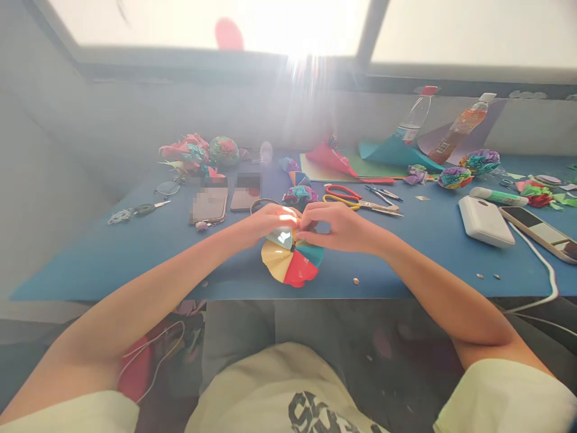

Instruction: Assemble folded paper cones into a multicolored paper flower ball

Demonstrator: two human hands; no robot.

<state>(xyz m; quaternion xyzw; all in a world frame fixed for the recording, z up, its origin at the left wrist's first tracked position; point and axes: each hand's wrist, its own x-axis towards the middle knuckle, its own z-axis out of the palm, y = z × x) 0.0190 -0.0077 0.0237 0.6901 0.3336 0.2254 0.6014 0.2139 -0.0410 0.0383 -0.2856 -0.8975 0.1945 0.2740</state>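
Near the front edge of the blue table is a round paper flower (300, 267) with yellow, red, teal and pale grey-blue segments. My left hand (274, 219) is closed on its upper left part. My right hand (336, 224) pinches at the upper right, near the flower's dark middle, its fingertips close to the left ones. The fingers and the hands cover the flower's top. Just behind the hands sit a crumpled blue-and-purple paper flower (301, 194) and a pair of scissors (360, 201) with red and yellow handles.
Two phones (211, 201) lie at the left, beside small scissors (146, 208). At the right are a white power bank (485, 221) with a cable, a glue stick (498, 196) and another phone (543, 231). Bottles (464, 129) and coloured paper (392, 153) stand along the back.
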